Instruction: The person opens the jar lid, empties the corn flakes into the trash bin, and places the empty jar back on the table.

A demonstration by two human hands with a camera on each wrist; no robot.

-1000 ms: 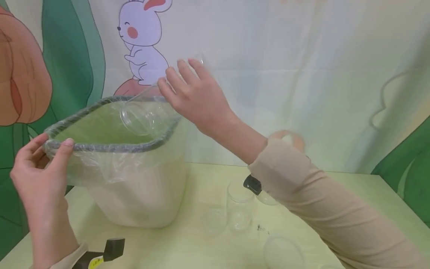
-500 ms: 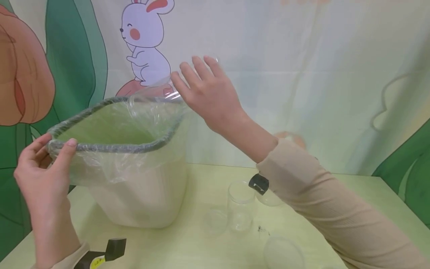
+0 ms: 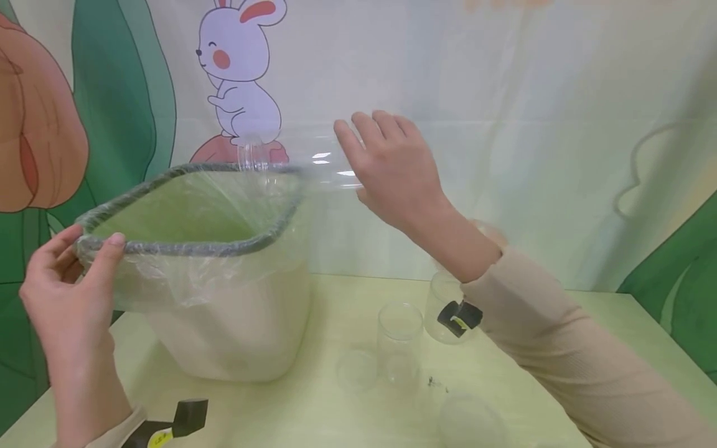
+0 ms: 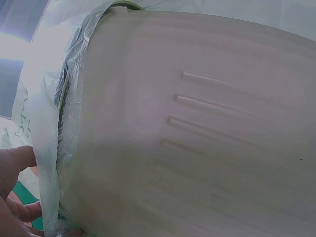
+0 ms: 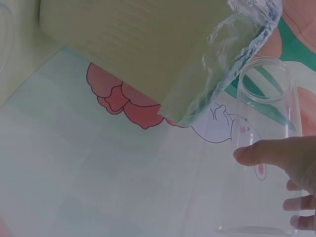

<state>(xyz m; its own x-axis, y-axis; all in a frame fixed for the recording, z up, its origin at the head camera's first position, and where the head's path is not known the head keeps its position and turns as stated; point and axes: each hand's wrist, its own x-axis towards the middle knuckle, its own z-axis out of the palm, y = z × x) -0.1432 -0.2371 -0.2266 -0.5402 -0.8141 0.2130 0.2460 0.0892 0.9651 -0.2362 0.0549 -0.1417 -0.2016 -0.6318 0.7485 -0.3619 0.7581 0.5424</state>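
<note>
My right hand (image 3: 394, 168) grips a clear, wide-necked jar (image 3: 313, 165) that lies about level, its mouth over the far right rim of the bin. In the right wrist view the jar (image 5: 266, 111) appears see-through, with the thumb across its side. My left hand (image 3: 73, 274) pinches the near left corner of the pale bin (image 3: 235, 330), with the thumb on the grey rim. A thin clear liner (image 3: 173, 274) is folded over that rim. The left wrist view has the fingers (image 4: 22, 160) against the liner's edge and the bin's ribbed wall.
Right of the bin, a clear glass (image 3: 400, 348) stands on the table (image 3: 336, 298), with another clear vessel (image 3: 442, 292) behind it. Clear round pieces (image 3: 356, 372) lie nearby, another (image 3: 470, 423) closer to the front. Small dark bits (image 3: 431, 381) lie between. A printed curtain hangs behind.
My right hand has moved right and slightly down, carrying the jar. The jar's mouth has risen from inside the bin, and its tilt has gone to level. The left hand stays in place.
</note>
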